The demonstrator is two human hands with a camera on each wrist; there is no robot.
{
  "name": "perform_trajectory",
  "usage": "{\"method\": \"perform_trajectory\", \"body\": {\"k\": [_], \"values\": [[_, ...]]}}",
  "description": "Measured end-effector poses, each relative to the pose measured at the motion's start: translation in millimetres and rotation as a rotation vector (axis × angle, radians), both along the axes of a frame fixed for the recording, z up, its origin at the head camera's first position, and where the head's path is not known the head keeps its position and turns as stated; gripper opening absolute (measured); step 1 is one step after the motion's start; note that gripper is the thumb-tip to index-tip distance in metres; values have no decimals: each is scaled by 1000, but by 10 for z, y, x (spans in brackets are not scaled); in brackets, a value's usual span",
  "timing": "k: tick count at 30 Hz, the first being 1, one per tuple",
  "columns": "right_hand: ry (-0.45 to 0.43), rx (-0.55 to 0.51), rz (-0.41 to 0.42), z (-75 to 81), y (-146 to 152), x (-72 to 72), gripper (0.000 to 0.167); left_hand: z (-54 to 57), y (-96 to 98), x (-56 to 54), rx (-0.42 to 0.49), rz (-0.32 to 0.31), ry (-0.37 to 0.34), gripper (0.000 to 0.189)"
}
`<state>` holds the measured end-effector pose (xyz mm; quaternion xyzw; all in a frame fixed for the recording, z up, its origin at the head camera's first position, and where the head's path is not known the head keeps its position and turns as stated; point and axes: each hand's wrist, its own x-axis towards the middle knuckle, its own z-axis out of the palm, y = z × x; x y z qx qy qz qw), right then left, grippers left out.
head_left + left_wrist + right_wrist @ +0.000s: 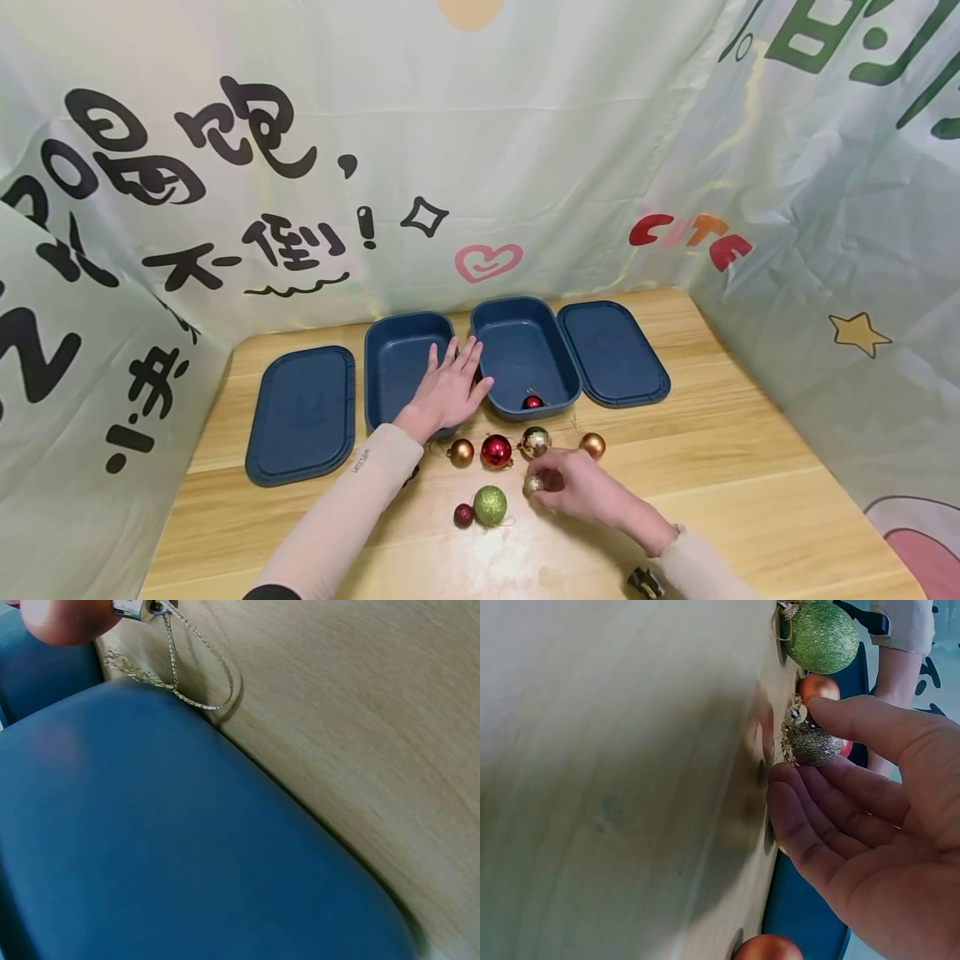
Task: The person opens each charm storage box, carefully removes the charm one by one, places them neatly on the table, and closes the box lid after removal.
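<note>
My left hand (442,393) reaches over the left blue box (397,367), its fingers straight and spread near the gap between the two boxes. Whether it touches a rim I cannot tell. Thumb and fingers of my right hand (588,490) pinch a small glittery gold Christmas bauble (815,745) low over the table. Behind it stand a mirrored gold bauble (536,442), a shiny red bauble (497,451) and a copper bauble (461,452). Another copper bauble (592,445) sits just beyond my right hand. A green glitter bauble (490,505) and a dark red one (463,515) lie between my arms.
In the right blue box (525,354) a small red bauble (532,402) lies at the near end. Flat blue lids lie on the table, a left lid (302,417) and a right lid (613,353). Printed cloth (555,167) hangs behind and at both sides.
</note>
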<state>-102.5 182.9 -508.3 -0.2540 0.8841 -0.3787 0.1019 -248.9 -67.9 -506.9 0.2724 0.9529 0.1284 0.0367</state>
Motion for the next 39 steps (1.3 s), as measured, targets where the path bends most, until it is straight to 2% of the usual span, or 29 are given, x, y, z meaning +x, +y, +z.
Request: {"method": "perform_trajectory", "body": {"k": [9, 17, 29, 34, 39], "values": [[-22, -1, -2, -30, 13, 4, 19, -2, -1, 0, 3, 1, 0, 73], [25, 8, 17, -32, 17, 23, 19, -10, 3, -5, 7, -1, -1, 73], [-4, 18, 2, -33, 22, 24, 23, -28, -4, -18, 3, -2, 7, 75], [-5, 18, 3, -8, 22, 14, 26, -33, -6, -19, 8, -2, 8, 74], [15, 37, 3, 79, 17, -4, 22, -25, -7, -9, 18, -5, 11, 73]]}}
